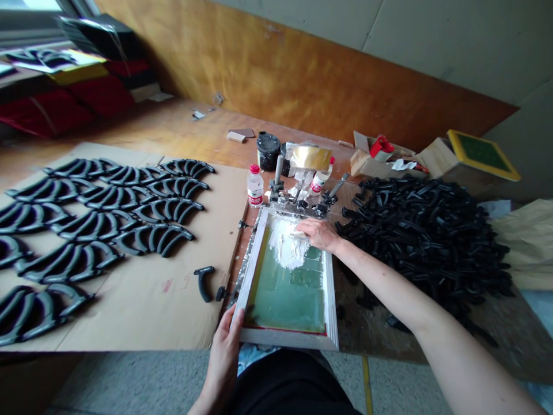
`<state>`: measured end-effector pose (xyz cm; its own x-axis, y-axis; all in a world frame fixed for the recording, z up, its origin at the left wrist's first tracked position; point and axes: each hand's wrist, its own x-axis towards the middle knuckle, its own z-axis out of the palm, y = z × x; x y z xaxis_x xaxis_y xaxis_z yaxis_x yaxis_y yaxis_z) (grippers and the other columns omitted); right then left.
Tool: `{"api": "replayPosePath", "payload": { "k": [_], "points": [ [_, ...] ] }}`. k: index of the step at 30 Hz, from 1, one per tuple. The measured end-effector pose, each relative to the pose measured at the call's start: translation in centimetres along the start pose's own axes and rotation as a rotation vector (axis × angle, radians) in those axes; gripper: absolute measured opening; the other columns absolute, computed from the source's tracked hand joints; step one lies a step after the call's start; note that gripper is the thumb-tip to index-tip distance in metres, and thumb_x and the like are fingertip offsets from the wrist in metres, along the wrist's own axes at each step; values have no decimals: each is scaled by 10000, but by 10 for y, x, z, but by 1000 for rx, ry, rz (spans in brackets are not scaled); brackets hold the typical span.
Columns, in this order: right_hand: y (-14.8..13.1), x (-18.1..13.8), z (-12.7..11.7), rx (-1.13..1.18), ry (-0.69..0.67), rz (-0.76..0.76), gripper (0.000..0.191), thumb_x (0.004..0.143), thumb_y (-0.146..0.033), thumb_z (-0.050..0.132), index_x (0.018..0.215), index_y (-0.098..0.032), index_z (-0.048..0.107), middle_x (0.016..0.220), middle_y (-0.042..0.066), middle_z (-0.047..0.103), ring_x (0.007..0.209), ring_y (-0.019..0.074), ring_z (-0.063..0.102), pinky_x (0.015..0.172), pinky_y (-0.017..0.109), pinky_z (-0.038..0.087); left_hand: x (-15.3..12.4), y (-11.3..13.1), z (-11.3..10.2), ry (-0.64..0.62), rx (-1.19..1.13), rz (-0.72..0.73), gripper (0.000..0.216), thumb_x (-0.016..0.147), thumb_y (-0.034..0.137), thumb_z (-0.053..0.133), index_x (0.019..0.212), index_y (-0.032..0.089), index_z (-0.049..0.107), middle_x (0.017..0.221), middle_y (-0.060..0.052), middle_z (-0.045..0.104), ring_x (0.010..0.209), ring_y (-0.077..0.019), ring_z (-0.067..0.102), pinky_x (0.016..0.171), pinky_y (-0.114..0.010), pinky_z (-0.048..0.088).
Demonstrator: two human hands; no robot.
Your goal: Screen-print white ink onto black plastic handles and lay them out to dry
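A screen printing frame (330, 300) with a pale metal border and green mesh lies in front of me, its far end at a clamp assembly (298, 202). White paste (287, 245) is heaped and smeared over the far part of the mesh. My left hand (227, 331) grips the near left corner of the frame, thumb on top. Over the paste, my right hand (319, 233) is closed on what looks like a small pale scraper (296, 232), mostly hidden by the fingers. One black curved handle (205, 282) lies on cardboard left of the frame.
Rows of black curved handles (78, 256) cover the cardboard (142, 311) at left. A large pile of black parts (423, 242) is at right. Behind the frame stand a red-capped bottle (255, 187) and a black tub (268, 151). An open carton (363, 158) sits at back right.
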<state>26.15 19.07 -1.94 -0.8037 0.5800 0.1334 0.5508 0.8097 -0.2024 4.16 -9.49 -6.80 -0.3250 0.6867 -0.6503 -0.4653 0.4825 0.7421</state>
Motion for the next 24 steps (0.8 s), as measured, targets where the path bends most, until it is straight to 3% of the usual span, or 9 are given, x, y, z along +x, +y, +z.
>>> {"api": "replayPosePath", "payload": {
  "k": [5, 11, 16, 20, 24],
  "points": [
    [-7, -30, -19, -43, 45, 174, 245, 870, -77, 554, 981, -217, 722, 976, 40, 712, 922, 172, 631, 803, 253, 450, 0, 0, -1, 6, 33, 44, 648, 722, 638, 697, 1206, 212, 635, 1021, -38, 727, 783, -188, 635, 631, -239, 471],
    [-30, -49, -2, -86, 47, 164, 240, 898, -93, 516, 1015, -204, 693, 1005, 52, 706, 956, 184, 613, 832, 271, 440, 0, 0, -3, 23, 65, 69, 625, 730, 640, 689, 1176, 203, 655, 1012, -51, 731, 829, -211, 651, 683, -262, 495],
    [-36, -34, 4, -157, 65, 339, 216, 895, -86, 502, 949, -189, 684, 939, 75, 685, 906, 198, 595, 773, 280, 432, -2, 1, -2, 17, 52, 84, 590, 738, 615, 696, 1158, 202, 659, 1036, -45, 726, 870, -206, 648, 727, -264, 505],
    [-46, -18, 4, -99, 81, 229, 187, 904, -117, 536, 969, -211, 683, 950, 54, 690, 921, 190, 594, 774, 269, 431, -3, 1, -2, 30, 35, 77, 583, 733, 610, 703, 1148, 202, 659, 1046, -44, 723, 898, -218, 651, 744, -273, 512],
    [-41, 11, 12, 45, 142, 175, 278, 874, -50, 544, 999, -241, 703, 1064, 9, 703, 992, 160, 610, 818, 241, 440, -3, 1, -2, 31, 31, 61, 582, 727, 611, 707, 1155, 221, 654, 1031, -27, 726, 856, -203, 649, 729, -269, 507]
  ]
}}
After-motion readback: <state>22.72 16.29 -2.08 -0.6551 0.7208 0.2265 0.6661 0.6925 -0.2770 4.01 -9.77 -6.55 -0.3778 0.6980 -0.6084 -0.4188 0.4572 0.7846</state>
